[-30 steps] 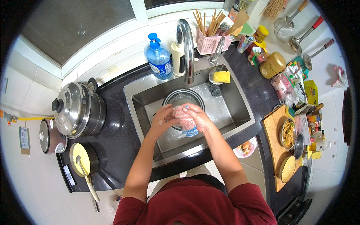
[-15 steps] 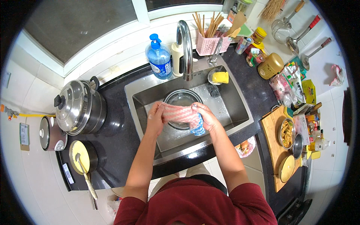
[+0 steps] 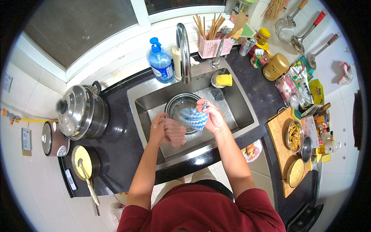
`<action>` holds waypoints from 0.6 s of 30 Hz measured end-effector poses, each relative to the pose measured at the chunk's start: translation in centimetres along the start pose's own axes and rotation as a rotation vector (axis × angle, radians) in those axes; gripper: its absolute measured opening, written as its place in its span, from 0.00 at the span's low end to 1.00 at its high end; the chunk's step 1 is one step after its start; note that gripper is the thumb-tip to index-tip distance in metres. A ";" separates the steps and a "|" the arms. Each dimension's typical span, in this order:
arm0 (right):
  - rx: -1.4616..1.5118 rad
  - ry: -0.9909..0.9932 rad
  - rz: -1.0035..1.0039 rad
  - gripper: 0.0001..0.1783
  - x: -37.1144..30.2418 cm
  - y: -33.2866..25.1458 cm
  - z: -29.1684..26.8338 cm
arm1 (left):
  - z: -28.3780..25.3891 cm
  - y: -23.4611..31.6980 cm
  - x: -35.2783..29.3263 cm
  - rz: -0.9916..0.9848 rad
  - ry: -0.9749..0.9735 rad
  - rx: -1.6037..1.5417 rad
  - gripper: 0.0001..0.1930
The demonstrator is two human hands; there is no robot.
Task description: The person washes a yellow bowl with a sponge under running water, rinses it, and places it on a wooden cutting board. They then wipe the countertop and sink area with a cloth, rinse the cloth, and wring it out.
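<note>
Over the sink [image 3: 239,101], my left hand [image 3: 156,127] is closed on a pink-and-white wavy-striped cloth [image 3: 175,133], which hangs blurred by motion. My right hand [image 3: 215,121] pinches a blue-and-white striped cloth [image 3: 194,119] by its upper edge. The two cloths are apart, with a small gap between them. Below them a round dark-rimmed pot [image 3: 169,102] rests in the basin and looks to have water in it; the cloths hide part of it.
A chrome faucet [image 3: 183,50] arches over the sink. Behind stand a blue soap bottle [image 3: 161,63] and a pink utensil basket [image 3: 214,47]. A yellow sponge [image 3: 223,80] sits at the basin's far right. Left are a steamer pot [image 3: 87,112] and a saucepan [image 3: 96,162]; right, a cutting board [image 3: 279,133].
The cloths, bunched together between both hands before, have come apart, one in each hand. The blue one now spreads over the pot, and the pink one has dropped lower on the left.
</note>
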State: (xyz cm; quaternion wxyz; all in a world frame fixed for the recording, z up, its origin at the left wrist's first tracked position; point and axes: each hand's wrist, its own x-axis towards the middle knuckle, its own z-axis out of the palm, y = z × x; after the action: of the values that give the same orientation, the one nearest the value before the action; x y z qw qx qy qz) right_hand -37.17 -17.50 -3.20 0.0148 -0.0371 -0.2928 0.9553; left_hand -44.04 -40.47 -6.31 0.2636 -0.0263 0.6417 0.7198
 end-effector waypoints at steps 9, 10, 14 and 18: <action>-0.158 0.004 0.109 0.20 0.4 2.5 1.3 | 1.0 -0.2 -1.5 -0.340 -0.283 -0.658 0.37; -0.133 0.010 0.118 0.20 0.1 2.5 0.7 | 0.7 -0.3 -1.3 -0.297 -0.372 -0.588 0.25; -0.206 0.068 0.119 0.24 -0.4 2.3 0.3 | -0.1 -0.8 -0.4 -0.081 -0.342 -0.030 0.08; -0.509 0.072 0.125 0.26 -0.8 1.7 -0.5 | -0.8 0.7 0.3 0.045 -0.257 -0.062 0.04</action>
State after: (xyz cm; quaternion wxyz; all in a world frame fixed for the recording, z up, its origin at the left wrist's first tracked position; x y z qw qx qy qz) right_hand -36.35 -18.66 -4.54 -0.0435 -0.0916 -0.5201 0.8481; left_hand -44.84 -41.18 -5.98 0.3265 0.0726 0.5804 0.7425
